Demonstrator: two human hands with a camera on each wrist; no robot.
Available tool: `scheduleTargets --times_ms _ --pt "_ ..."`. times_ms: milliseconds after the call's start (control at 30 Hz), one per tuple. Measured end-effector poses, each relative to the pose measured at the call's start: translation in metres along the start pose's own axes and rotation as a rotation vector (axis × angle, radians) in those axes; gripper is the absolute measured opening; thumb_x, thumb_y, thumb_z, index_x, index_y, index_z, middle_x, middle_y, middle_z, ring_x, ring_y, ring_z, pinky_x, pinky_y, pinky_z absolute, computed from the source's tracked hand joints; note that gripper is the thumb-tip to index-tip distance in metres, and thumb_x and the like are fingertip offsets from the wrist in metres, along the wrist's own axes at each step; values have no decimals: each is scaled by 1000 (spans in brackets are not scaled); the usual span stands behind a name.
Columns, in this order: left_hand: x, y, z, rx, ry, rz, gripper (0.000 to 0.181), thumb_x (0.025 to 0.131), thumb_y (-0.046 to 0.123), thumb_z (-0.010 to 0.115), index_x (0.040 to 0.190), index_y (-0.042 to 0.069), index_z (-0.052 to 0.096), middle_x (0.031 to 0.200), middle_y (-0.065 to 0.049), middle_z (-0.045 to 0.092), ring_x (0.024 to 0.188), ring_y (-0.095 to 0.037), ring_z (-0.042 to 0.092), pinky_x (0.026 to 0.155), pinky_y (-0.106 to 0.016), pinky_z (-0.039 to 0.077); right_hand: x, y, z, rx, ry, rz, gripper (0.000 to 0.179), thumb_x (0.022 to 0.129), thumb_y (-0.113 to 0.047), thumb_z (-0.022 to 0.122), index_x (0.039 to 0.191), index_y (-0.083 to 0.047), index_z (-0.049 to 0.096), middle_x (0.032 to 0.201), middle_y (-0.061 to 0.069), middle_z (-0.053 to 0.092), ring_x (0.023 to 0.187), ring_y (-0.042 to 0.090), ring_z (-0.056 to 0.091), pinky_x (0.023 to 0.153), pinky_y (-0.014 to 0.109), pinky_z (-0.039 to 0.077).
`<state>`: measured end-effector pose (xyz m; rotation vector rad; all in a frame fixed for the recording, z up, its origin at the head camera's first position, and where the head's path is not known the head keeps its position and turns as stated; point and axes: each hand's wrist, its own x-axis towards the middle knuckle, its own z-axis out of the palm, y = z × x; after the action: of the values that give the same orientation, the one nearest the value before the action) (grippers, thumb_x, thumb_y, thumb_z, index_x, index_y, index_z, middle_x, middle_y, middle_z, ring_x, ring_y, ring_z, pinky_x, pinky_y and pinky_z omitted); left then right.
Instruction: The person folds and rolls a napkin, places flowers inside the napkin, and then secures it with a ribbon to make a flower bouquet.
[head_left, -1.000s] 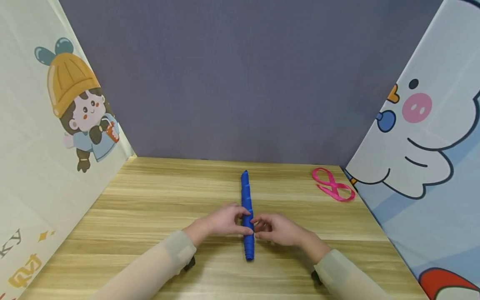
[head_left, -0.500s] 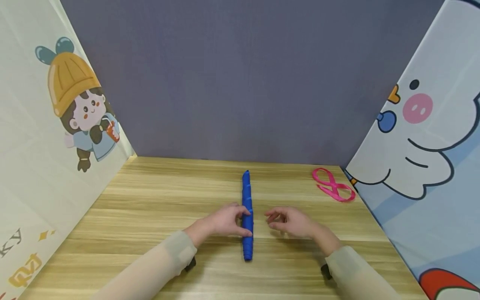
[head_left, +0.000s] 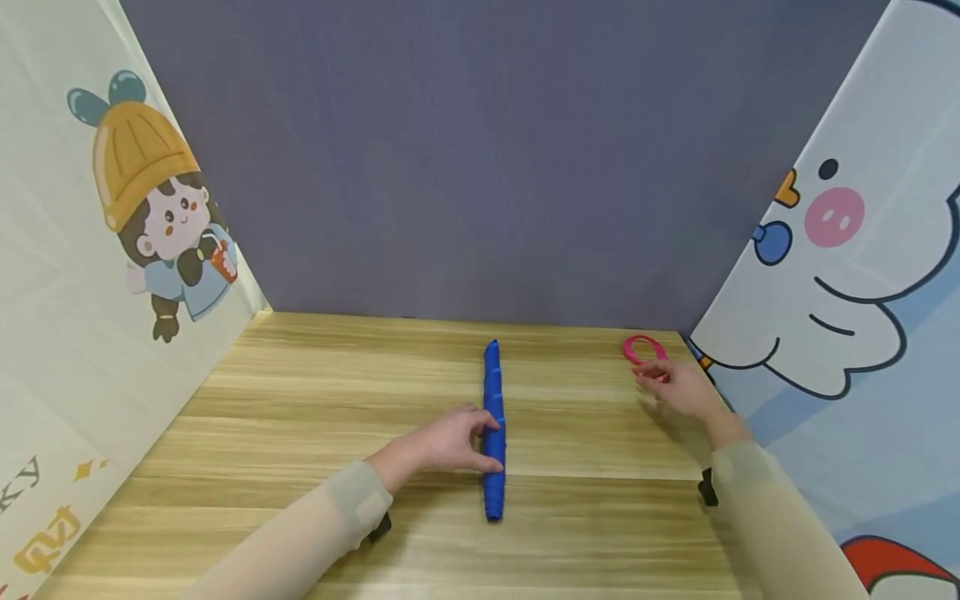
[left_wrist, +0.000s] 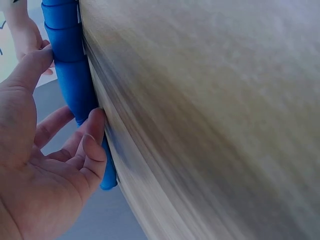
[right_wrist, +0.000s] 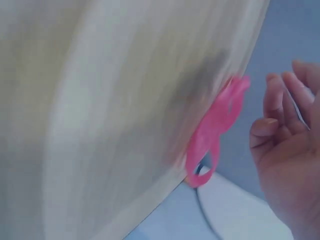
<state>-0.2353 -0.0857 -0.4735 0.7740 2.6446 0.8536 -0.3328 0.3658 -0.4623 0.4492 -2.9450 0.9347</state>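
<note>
A long roll of blue cloth [head_left: 492, 392], narrowing at its far end, lies lengthwise on the wooden table. My left hand [head_left: 450, 442] holds it from the left, thumb nearer and fingers farther along. The left wrist view shows the thumb against one stretch of the wrapped blue roll [left_wrist: 73, 85] and bent fingers lower down. At the far right, a pink ribbon [right_wrist: 212, 125] lies in loops. My right hand [head_left: 681, 390] hangs over it with loosely bent fingers, covering part of it in the head view. In the right wrist view a gap shows between fingers and ribbon.
The wooden tabletop [head_left: 337, 375] meets a grey-purple panel [head_left: 480, 167] at the back. A cartoon-printed white sheet [head_left: 45, 250] stands at the left, and a white and blue printed sheet [head_left: 885, 333] at the right, close by the right forearm.
My right hand has left the blue roll's side and moved right and away from me to the pink ribbon. The left hand stays on the roll.
</note>
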Motion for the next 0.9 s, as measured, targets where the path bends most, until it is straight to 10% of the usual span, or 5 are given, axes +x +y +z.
scheduleTargets --times_ms 200,433,633,900 --pt "-1 -1 -1 -13 -1 10 68 89 49 91 141 12 69 124 -4 66 108 -16 63 96 -33 57 17 24 -11 -31 18 121 40 111 -27 64 137 3 69 108 24 75 75 21 60 68 36 50" --pt "0 1 -2 15 5 33 66 90 50 90 140 13 70 128 -6 68 112 -16 65 98 -33 57 33 32 -2 -95 14 69 38 113 -25 62 137 3 72 135 33 71 126 50 64 109 66 50" --pt "1 2 -3 16 7 28 67 90 50 90 141 12 70 130 -7 68 115 -18 66 101 -35 57 41 33 9 -22 -25 -22 33 112 -10 60 133 12 70 142 36 65 135 52 59 115 64 46" --pt "1 -3 -1 1 7 27 66 89 49 91 140 12 70 129 -6 68 114 -18 65 101 -34 57 40 30 16 -8 -52 65 39 115 -14 53 140 13 65 150 38 59 141 54 55 119 67 43"
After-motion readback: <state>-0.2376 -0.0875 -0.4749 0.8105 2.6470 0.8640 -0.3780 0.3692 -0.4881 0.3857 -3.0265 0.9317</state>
